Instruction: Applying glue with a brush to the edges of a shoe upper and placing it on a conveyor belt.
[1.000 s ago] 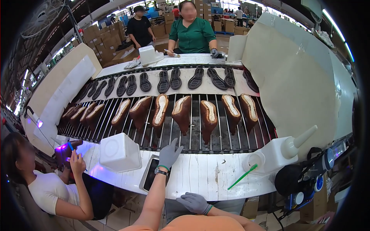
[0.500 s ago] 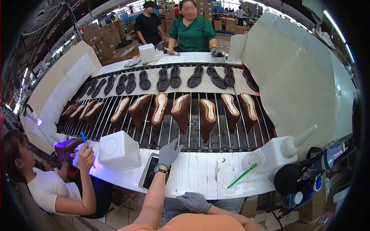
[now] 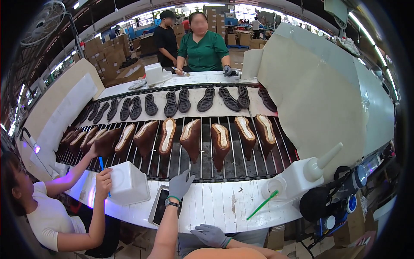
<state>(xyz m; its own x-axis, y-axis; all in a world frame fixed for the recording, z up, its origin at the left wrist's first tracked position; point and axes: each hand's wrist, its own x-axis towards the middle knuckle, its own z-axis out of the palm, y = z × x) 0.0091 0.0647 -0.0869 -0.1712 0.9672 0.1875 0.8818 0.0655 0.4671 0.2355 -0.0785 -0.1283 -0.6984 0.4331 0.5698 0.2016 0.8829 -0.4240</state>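
My left hand (image 3: 180, 184), in a grey glove, lies over the white tabletop's far edge beside the roller conveyor (image 3: 202, 167). Its fingers are spread and hold nothing. Near my lap rests my right hand (image 3: 211, 235), also gloved, its fingers stretched out and holding nothing. A dark phone-like slab sits in a shallow tray (image 3: 153, 216) next to my left wrist. Brown shoe uppers on lasts (image 3: 188, 137) stand sole-up in a row on the rods, pale undersides showing. Behind them, black shoe soles (image 3: 184, 101) lie along a pale strip.
To the left, a co-worker (image 3: 51, 211) holds a blue-handled tool and touches a brown upper. A white box-shaped container (image 3: 128, 184) stands nearby. On the right are a white bottle (image 3: 297, 177) and a green brush (image 3: 263, 205). Across the conveyor sits a person in green (image 3: 202, 49).
The co-worker at the left has moved a brown upper from in front of them onto the conveyor row. My view has shifted slightly; both my hands keep about the same pose.
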